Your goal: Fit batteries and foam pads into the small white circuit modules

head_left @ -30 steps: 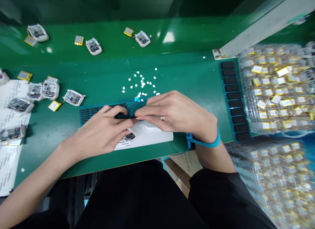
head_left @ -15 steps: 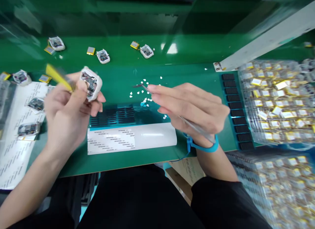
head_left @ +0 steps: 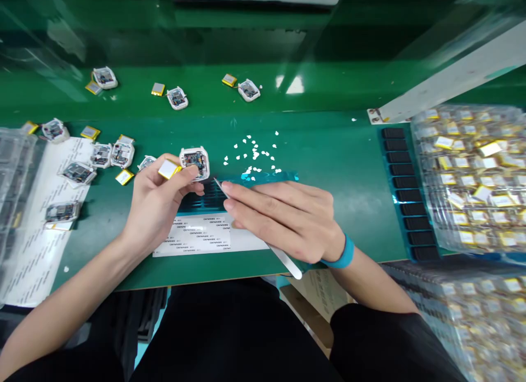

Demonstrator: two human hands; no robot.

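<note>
My left hand (head_left: 154,212) is closed on a white watch-like housing (head_left: 205,157) with a circuit board inside, its thumb pressing the near edge. A yellow-edged battery (head_left: 169,169) lies against the fingers of that hand. In my right hand (head_left: 287,220) are metal tweezers (head_left: 286,261), pinched, their tip pointing left just below and right of the housing, apart from it. Whether the tip carries anything is too small to tell. Small white stickers (head_left: 255,152) lie scattered above my right hand. Beneath the hands is a sheet of black strips (head_left: 205,201).
More housings (head_left: 177,98) with batteries lie to the left and back. A printed white sheet (head_left: 197,237) lies at the front edge. Black pads (head_left: 411,195) line the right side, beside clear trays of batteries (head_left: 468,179). A white post (head_left: 444,78) stands at the right.
My left hand has moved right with the housing, which now faces up more, its battery against the fingers. My right hand has moved down and left with the tweezers, away from the stickers.
</note>
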